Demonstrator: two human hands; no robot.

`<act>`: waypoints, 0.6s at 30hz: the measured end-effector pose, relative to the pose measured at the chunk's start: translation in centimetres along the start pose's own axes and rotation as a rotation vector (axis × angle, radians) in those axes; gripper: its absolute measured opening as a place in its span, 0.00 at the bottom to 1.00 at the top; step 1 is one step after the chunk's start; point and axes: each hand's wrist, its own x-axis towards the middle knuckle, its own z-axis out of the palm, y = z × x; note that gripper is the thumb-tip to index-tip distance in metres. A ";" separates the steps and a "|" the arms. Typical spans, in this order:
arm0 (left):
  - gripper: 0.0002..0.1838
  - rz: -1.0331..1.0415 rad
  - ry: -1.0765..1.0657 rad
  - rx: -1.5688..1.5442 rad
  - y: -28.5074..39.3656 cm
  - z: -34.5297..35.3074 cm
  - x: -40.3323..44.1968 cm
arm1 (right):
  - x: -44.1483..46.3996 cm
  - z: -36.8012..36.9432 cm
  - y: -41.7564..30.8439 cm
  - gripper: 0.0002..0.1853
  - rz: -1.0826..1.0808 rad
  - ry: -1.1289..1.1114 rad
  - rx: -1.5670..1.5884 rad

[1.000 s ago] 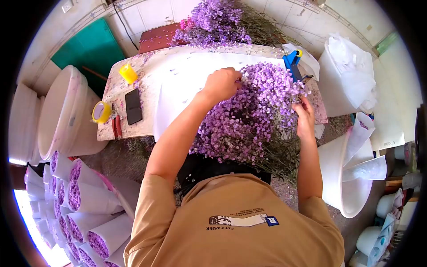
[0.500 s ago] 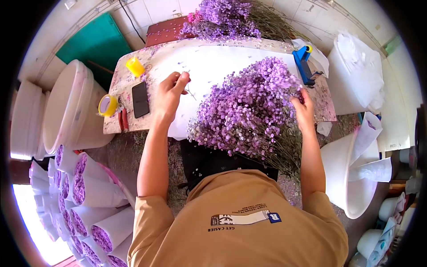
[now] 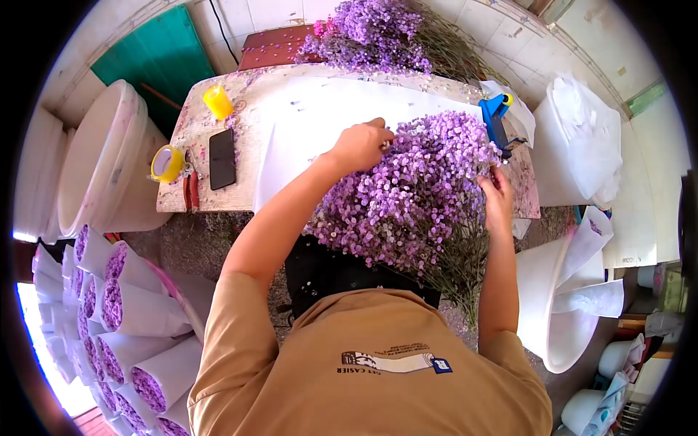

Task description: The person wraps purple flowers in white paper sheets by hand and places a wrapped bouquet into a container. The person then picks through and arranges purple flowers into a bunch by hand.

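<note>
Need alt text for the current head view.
A large bunch of small purple flowers, with a person's bare left hand at its upper left and right hand at its right edge, overlaps a flat white sheet on a pale wooden table.

"What lettering is legible from where you stand?"

"On the tan shirt [image 3: 349, 400], dark capitals [image 3: 358, 373] read GET CASIER; the second word's first letter may be E."

"And the finer print [image 3: 396, 348] above?"

"Too small to read. The blue block [image 3: 441, 365] nearby bears a white mark, possibly an R."

"Elsewhere?"

"Dark characters [image 3: 638, 260] on the white panel [image 3: 634, 211], far right: illegible."
</note>
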 end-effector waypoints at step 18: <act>0.05 -0.297 0.363 -0.596 -3.3 -4.4 -0.5 | 0.0 0.2 0.4 0.34 0.116 0.008 0.038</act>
